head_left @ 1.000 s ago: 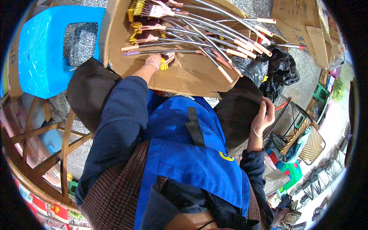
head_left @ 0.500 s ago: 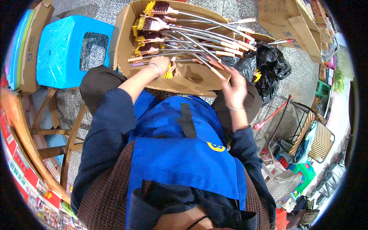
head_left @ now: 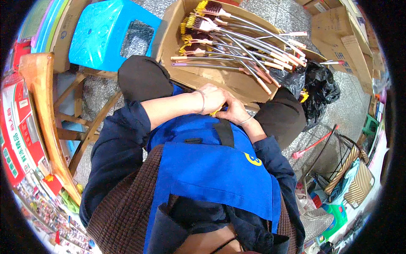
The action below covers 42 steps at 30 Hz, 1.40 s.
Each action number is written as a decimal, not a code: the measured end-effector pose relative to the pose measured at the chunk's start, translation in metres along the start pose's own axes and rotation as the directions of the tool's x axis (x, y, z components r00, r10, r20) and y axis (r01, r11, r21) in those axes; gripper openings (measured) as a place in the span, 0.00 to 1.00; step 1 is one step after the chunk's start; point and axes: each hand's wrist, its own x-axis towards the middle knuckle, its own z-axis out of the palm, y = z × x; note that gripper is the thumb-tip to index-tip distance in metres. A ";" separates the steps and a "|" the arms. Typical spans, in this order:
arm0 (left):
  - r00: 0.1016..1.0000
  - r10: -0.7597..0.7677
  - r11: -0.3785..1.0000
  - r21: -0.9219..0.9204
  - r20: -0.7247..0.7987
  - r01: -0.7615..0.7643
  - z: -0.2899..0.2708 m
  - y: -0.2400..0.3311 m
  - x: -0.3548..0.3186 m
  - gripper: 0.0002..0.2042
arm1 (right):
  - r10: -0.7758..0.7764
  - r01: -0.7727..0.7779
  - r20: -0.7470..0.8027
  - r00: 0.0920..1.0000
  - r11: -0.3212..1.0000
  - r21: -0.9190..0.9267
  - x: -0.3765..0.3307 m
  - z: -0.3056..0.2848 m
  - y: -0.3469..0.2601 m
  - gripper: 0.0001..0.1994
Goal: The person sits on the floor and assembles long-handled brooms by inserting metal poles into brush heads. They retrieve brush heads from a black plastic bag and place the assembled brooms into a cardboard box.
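Note:
My left hand (head_left: 211, 98) and my right hand (head_left: 234, 111) meet above my lap, in front of the blue apron (head_left: 203, 169). Both are closed around a yellow-bristled brush head (head_left: 215, 113), of which only a little yellow shows between and below the fingers; the rest is hidden. Just beyond the hands stands an open cardboard box (head_left: 165, 31). Several brushes (head_left: 207, 24) with yellow and dark bristles and long metal shafts lie inside, their pale handles pointing right. One handle with a purple end (head_left: 179, 64) lies nearest to me.
A blue plastic stool (head_left: 95, 40) stands left of the box, with a wooden frame (head_left: 46, 97) nearer to me. Black plastic bags (head_left: 323, 86) lie at the box's right end. Farther right are another carton (head_left: 338, 38) and a red long-handled tool (head_left: 315, 144) on the floor.
My left hand has drawn the yellow-bristled brush head out of the box to my lap. My right hand has left the handles and joined it. The view has shifted.

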 end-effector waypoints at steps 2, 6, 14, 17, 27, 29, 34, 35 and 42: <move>1.000 -0.028 1.000 -0.007 -0.011 0.028 0.004 0.000 0.002 0.12 | -0.013 0.013 -0.017 1.000 1.000 0.013 0.000 0.004 0.004 0.31; 0.998 -0.054 0.998 -0.022 0.009 0.054 0.006 0.000 0.005 0.13 | -0.018 0.020 -0.029 0.999 0.996 0.087 0.005 0.007 0.012 0.30; 0.993 -0.018 0.999 -0.036 0.115 0.023 0.002 -0.012 0.011 0.11 | 0.087 -0.087 -0.011 0.996 0.996 0.019 0.016 0.018 0.027 0.31; 0.996 -0.051 0.997 -0.060 0.070 0.055 -0.010 -0.045 0.034 0.11 | 0.288 -0.273 -0.148 0.946 0.955 0.114 0.017 0.008 0.030 0.33; 0.859 -0.494 0.863 -0.042 0.133 0.503 0.087 -0.216 0.119 0.17 | 0.415 0.068 -0.382 0.825 0.600 0.797 -0.032 -0.164 0.026 0.31; 0.760 -0.629 0.757 -0.097 0.162 0.646 0.117 -0.229 0.122 0.28 | 0.501 0.065 -0.447 0.741 0.609 0.790 -0.032 -0.179 0.041 0.31; 0.729 -0.680 0.729 -0.027 0.075 0.684 0.151 -0.245 0.122 0.27 | 0.567 0.206 -0.449 0.690 0.441 0.873 -0.025 -0.186 0.069 0.29; 0.735 -0.677 0.735 -0.004 0.046 0.678 0.153 -0.248 0.124 0.26 | 0.578 0.227 -0.457 0.676 0.427 0.875 -0.024 -0.187 0.071 0.29; 0.704 -0.701 0.713 0.139 0.116 0.687 0.170 -0.267 0.138 0.22 | 0.565 0.158 -0.472 0.677 0.515 0.843 -0.017 -0.189 0.072 0.33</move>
